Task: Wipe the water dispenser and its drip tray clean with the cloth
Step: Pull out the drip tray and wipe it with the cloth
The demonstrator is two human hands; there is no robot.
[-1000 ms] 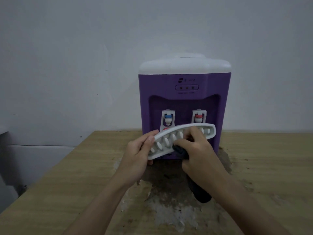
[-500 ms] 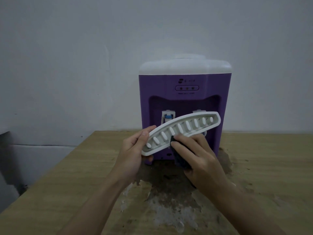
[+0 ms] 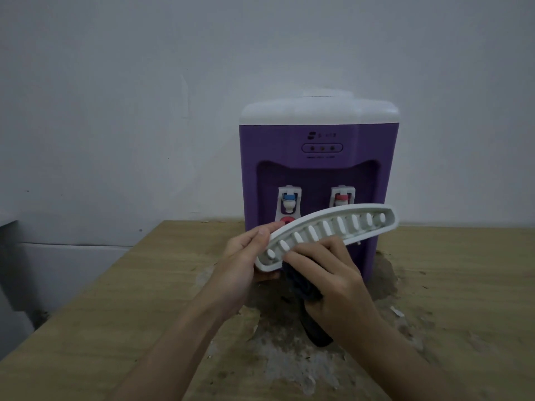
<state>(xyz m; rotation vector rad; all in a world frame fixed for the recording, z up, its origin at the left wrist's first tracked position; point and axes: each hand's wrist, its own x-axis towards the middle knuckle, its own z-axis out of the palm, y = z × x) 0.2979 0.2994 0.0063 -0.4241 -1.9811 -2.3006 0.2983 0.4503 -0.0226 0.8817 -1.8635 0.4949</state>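
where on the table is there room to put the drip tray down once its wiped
Bare wood lies left of the water dispenser, between its side and the table edge, and right of it toward the frame edge. Crowded: directly in front, where the left hand holds the drip tray and the right hand grips the cloth.

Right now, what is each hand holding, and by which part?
Left hand holds the drip tray by its lower left end. Right hand holds the dark cloth bunched against the tray's near edge.
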